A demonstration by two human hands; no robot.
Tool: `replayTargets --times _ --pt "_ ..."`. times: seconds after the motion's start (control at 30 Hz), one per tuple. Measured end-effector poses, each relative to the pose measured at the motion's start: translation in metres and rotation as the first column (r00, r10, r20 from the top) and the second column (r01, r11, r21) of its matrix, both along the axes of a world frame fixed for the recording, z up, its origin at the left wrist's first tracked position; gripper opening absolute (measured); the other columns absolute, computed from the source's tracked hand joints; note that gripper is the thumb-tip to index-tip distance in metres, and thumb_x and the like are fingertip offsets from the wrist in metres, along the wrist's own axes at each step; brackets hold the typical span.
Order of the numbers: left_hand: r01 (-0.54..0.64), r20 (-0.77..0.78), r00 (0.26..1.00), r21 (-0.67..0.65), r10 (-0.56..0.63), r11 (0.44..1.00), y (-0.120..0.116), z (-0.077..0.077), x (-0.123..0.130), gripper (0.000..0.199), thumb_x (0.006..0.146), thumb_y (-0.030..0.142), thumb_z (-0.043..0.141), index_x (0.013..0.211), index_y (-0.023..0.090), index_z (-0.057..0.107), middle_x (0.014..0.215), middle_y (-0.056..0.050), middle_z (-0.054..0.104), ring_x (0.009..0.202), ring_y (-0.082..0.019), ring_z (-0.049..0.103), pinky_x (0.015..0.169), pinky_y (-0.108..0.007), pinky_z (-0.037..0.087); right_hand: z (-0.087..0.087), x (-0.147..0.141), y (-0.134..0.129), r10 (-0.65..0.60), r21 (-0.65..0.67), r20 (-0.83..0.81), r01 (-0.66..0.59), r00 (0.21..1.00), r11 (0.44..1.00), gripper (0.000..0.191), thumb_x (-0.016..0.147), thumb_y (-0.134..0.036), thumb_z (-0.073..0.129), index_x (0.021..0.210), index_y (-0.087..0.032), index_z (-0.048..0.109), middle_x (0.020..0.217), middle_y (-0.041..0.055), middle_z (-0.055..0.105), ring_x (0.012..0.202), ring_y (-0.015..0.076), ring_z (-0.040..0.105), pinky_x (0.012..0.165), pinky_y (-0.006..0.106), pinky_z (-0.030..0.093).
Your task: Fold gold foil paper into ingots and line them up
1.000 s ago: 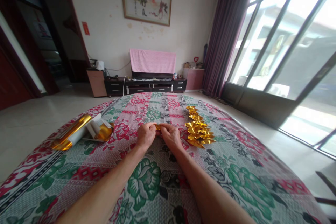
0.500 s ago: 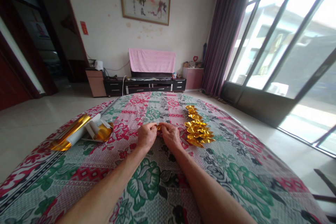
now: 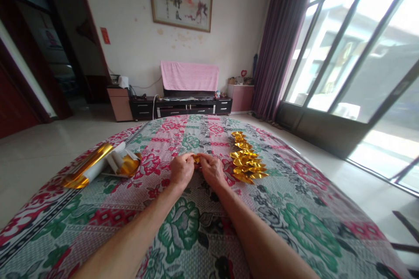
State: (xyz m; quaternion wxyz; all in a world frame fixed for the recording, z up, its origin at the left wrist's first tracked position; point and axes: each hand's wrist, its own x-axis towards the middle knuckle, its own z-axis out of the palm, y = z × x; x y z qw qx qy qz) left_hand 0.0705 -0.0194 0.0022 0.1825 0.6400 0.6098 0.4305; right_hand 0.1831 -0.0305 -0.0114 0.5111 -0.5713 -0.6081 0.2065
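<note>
Between my two hands is a small piece of gold foil paper (image 3: 197, 159), mostly covered by the fingers. My left hand (image 3: 182, 170) is closed, pinching its left end between thumb and fingers. From the other side my right hand (image 3: 211, 170) pinches it too, fingers curled. Both hands are low over the flowered tablecloth, near the middle of the table. To the right of my right hand, folded gold foil pieces (image 3: 248, 159) with pointed tips lie in a row running away from me.
Rolled gold foil sheets (image 3: 88, 168) and an open white box (image 3: 121, 161) with gold foil in it lie at the left of the table. Beyond the flowered tablecloth (image 3: 183, 226) stands a low black cabinet (image 3: 142, 108) with a pink towel (image 3: 190, 75) above it.
The hands stay in nearly the same place, with only a slight shift of the fingers. A little more of the gold foil shows between them.
</note>
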Motion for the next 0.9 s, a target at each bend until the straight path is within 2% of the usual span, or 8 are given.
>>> replayTargets --times 0.13,0.33,0.57,0.67,0.9 --pt "0.007 -0.020 1.000 -0.003 -0.007 1.000 -0.0029 0.0026 0.0003 0.030 0.077 0.017 0.047 0.096 0.017 0.071 0.090 -0.006 0.072 0.089 -0.017 0.066 0.082 -0.023 0.049 0.0027 -0.0002 -0.0011 -0.022 0.000 0.000 0.022 1.000 1.000 0.035 0.079 -0.028 0.042 0.095 -0.017 0.072 0.075 0.0027 0.071 0.067 0.0149 0.063 0.069 0.022 0.047" --pt "-0.006 0.030 1.000 -0.002 0.006 1.000 0.0035 -0.0021 -0.0021 0.032 0.078 0.019 0.045 0.099 0.017 0.070 0.084 -0.005 0.073 0.085 -0.017 0.067 0.078 -0.023 0.051 0.0036 -0.0004 -0.0012 0.017 -0.025 0.037 -0.017 0.999 1.000 0.035 0.079 -0.030 0.043 0.099 -0.021 0.071 0.067 0.0009 0.070 0.066 0.0149 0.062 0.067 0.022 0.046" --pt "0.000 0.015 1.000 -0.015 0.000 1.000 0.0022 -0.0039 0.0000 0.031 0.076 0.019 0.047 0.095 0.019 0.071 0.091 -0.005 0.072 0.083 -0.016 0.067 0.076 -0.022 0.051 0.0028 -0.0001 -0.0004 -0.010 -0.006 -0.036 0.010 0.999 1.000 0.034 0.078 -0.029 0.043 0.093 -0.020 0.072 0.078 0.0013 0.071 0.070 0.0150 0.063 0.069 0.022 0.047" --pt "-0.010 0.045 0.999 -0.006 0.010 1.000 0.0017 -0.0029 -0.0003 0.031 0.077 0.020 0.046 0.097 0.018 0.071 0.088 -0.006 0.073 0.082 -0.016 0.067 0.076 -0.022 0.051 0.0044 -0.0005 -0.0022 0.011 -0.020 -0.008 -0.011 1.000 1.000 0.034 0.078 -0.030 0.044 0.094 -0.021 0.072 0.072 0.0006 0.071 0.068 0.0150 0.063 0.067 0.022 0.047" --pt "-0.010 0.028 1.000 0.002 0.010 1.000 -0.0010 0.0018 -0.0001 0.031 0.079 0.020 0.045 0.096 0.017 0.070 0.096 -0.007 0.071 0.086 -0.017 0.066 0.079 -0.023 0.050 0.0052 -0.0006 -0.0032 0.051 -0.015 -0.022 -0.051 0.998 0.999 0.036 0.082 -0.031 0.040 0.094 -0.019 0.072 0.064 -0.0008 0.068 0.064 0.0143 0.061 0.060 0.019 0.044"
